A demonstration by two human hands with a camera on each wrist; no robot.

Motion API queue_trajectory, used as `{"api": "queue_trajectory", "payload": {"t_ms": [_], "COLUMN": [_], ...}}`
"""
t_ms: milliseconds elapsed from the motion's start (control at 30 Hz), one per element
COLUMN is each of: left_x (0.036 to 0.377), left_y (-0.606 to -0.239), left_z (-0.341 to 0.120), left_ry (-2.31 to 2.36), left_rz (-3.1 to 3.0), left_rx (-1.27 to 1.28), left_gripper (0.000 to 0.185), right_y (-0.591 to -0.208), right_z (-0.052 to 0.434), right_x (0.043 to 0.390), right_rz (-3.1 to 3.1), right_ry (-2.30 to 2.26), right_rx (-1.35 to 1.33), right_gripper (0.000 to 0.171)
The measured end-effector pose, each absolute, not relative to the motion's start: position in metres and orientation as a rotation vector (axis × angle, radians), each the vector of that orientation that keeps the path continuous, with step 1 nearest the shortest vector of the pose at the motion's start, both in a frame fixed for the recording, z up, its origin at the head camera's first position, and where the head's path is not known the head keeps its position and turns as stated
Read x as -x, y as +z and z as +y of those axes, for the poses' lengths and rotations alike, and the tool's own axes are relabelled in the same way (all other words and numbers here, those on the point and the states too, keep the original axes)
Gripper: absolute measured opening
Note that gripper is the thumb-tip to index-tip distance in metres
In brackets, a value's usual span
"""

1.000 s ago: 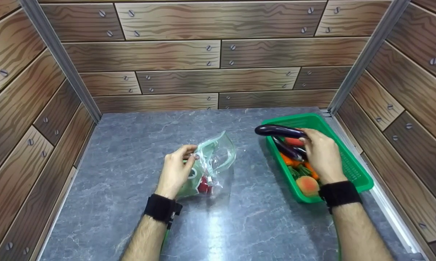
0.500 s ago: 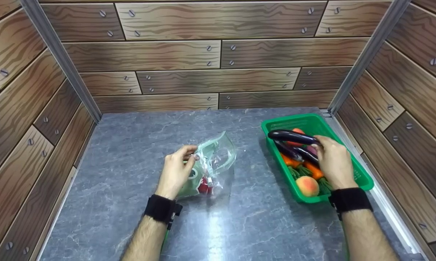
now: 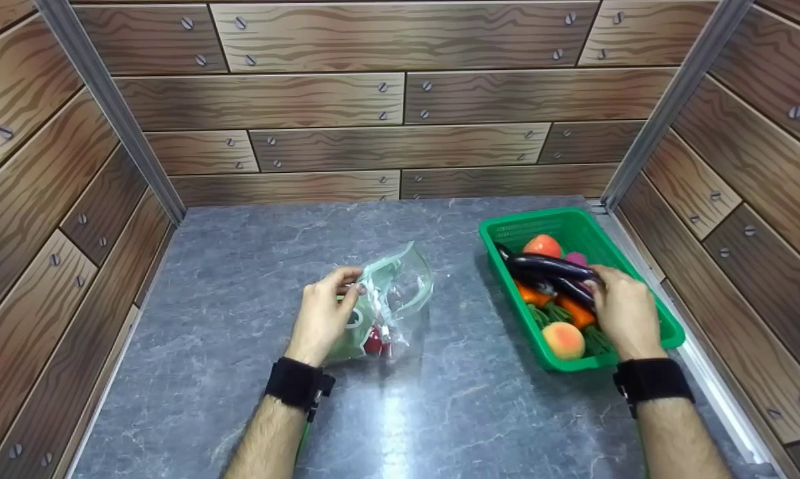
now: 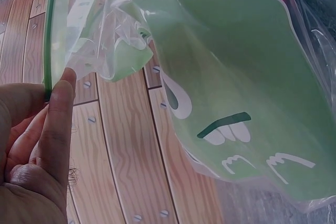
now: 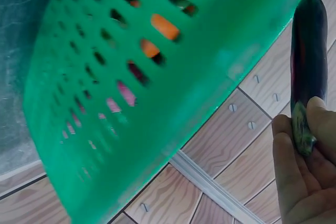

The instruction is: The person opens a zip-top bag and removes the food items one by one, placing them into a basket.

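My left hand pinches the rim of a clear plastic zip bag with green print. Something red shows at the bag's lower part. In the left wrist view, thumb and fingers grip the green zip edge, and a printed cartoon face covers the bag's side. My right hand holds an eggplant by its stem end, over the green basket. The right wrist view shows that eggplant between thumb and fingers, above the basket's rim. Another eggplant lies beneath it.
In the basket are also a peach, carrots with green tops, a red-orange round fruit and something purple. Wood-patterned walls enclose the grey marbled table at the back and sides.
My right hand has moved right and down with the eggplant, lowering it over the other things in the basket. The left hand and the bag have stayed in place.
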State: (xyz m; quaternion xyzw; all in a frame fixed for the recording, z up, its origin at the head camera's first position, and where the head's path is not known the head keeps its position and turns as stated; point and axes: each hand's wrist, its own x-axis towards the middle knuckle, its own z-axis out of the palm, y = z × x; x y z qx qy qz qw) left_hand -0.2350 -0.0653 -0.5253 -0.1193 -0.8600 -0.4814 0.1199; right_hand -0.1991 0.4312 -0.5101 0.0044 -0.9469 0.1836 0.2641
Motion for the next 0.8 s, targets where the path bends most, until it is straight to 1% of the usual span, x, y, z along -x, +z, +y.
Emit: {"api": "queue_trajectory", "payload": {"t_ms": [267, 800], "left_x": [0.233, 0.234], "left_y": [-0.523, -0.525], "left_z": [-0.065, -0.064], "left_ry": [-1.418, -1.426], "left_rz": [-2.506, -2.502], "left_rx": [0.356, 0.355], "left_gripper": [0.030, 0.030], "right_y": [-0.522, -0.533], "right_z": [0.435, 0.437], "right_x": [0.192, 0.183], "right_rz": [-2.602, -2.716], "right_ry": [0.492, 0.504], "right_rx": [0.019, 0.018], "right_gripper": [0.027, 0.031]}}
